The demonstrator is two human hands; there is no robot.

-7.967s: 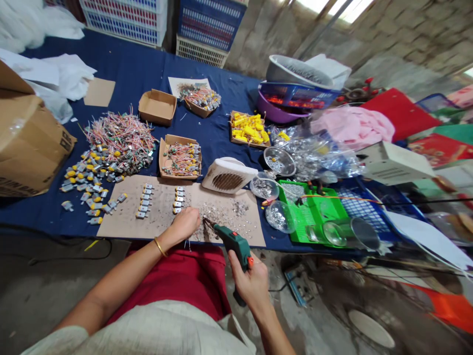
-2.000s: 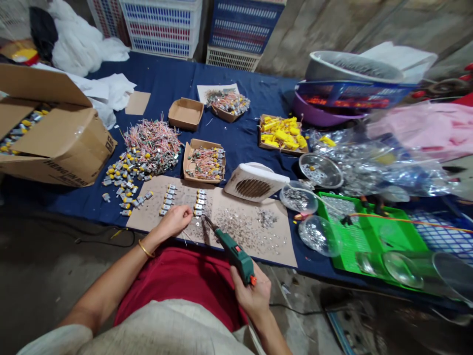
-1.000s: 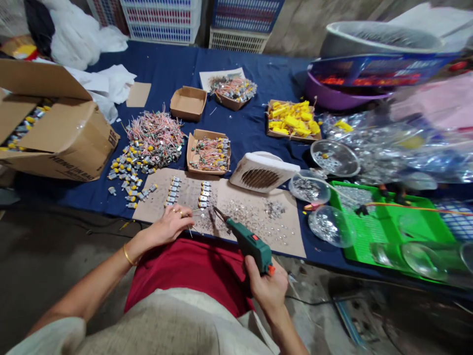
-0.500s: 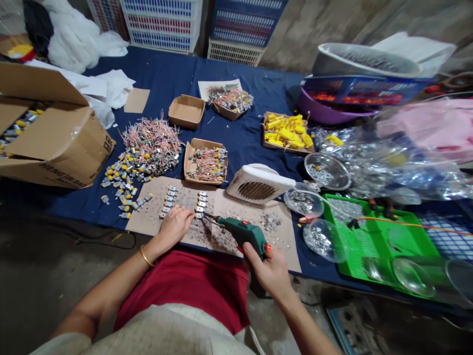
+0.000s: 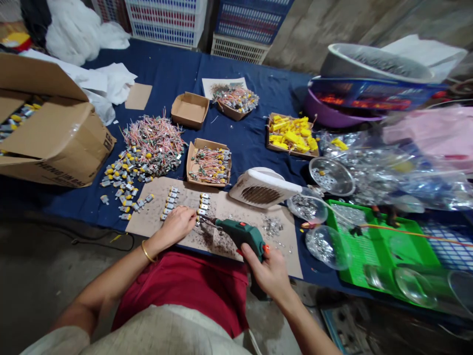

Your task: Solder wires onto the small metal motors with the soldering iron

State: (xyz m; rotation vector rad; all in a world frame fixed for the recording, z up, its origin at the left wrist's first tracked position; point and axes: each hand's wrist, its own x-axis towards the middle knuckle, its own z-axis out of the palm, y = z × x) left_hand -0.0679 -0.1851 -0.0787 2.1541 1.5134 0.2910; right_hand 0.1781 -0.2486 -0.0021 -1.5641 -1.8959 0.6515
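Observation:
My right hand (image 5: 271, 273) grips the green handle of a soldering gun (image 5: 242, 234). Its thin metal tip points left to the near end of a row of small motors (image 5: 203, 206). My left hand (image 5: 179, 226) is closed in a pinch, fingertips against the nearest motor of that row; what lies between them is too small to make out. Left of these fingers runs a second row of small motors (image 5: 171, 200), partly hidden by the hand. Both rows lie on a brown cardboard sheet (image 5: 153, 190) scattered with dark specks.
Behind the sheet stand a white slatted fan-like unit (image 5: 264, 187) and a cardboard tray (image 5: 209, 162) of wired motors. Loose motors (image 5: 127, 185) pile up at left beside a carton (image 5: 70, 143). At right are bowls of metal bits (image 5: 323, 246) and a green tray (image 5: 360, 261).
The view has shifted slightly. The gun's tip and my left fingertips sit a little nearer to me along the right motor row, both hands keeping their hold.

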